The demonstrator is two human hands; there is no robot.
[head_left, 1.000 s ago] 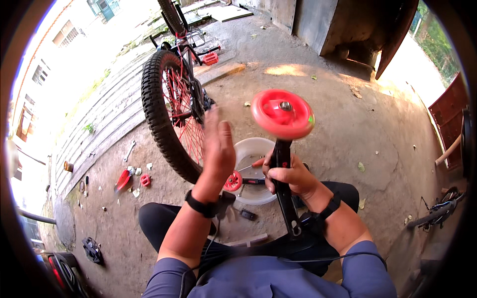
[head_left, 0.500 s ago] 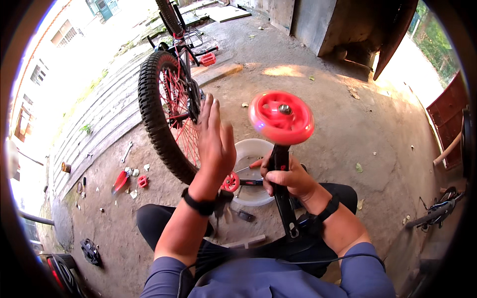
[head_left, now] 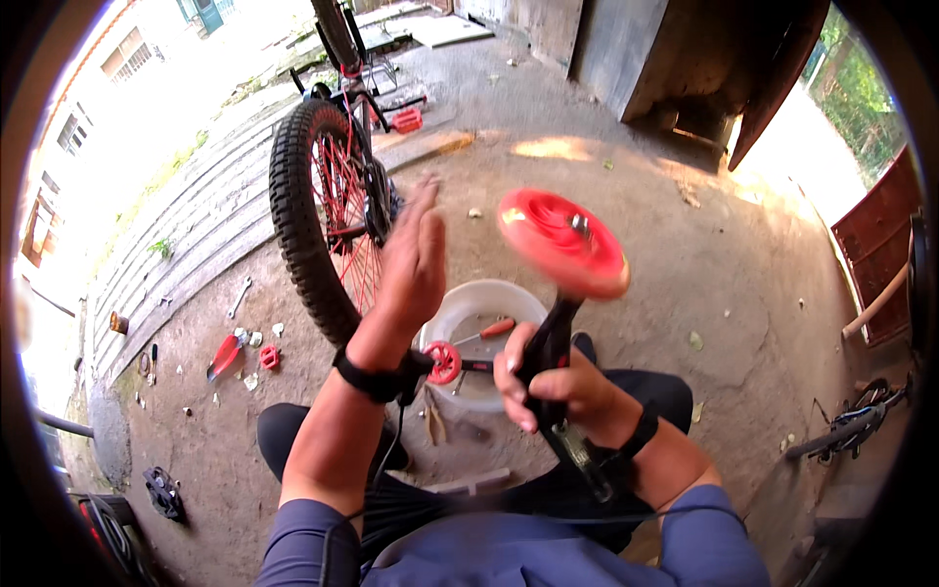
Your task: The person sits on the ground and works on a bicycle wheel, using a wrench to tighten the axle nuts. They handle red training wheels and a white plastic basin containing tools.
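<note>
My right hand (head_left: 572, 386) is wrapped round the black bracket of a red training wheel (head_left: 562, 245). The wheel is at the bracket's upper end and looks smeared, while the slotted lower end (head_left: 585, 465) points toward my lap. My left hand (head_left: 413, 259) is held up flat with its fingers stretched, apart from the wheel and holding nothing. Just left of it stands a bicycle's knobbly black tyre (head_left: 298, 215) with red spokes. Below my hands a white basin (head_left: 460, 301) contains a red-handled screwdriver (head_left: 497, 329) and a second red training wheel (head_left: 442, 363) on a black bracket.
Pliers (head_left: 433, 419) lie on the ground before the basin. At the left are a wrench (head_left: 239, 297), a red pedal (head_left: 269, 358) and small scraps. A metal cabinet (head_left: 675, 68) stands at the back right. Another bicycle part (head_left: 851, 421) lies at the far right.
The training wheel has tilted, its bracket leaning further right at the top. My left hand has moved slightly left and down, away from the wheel. My view has shifted a little.
</note>
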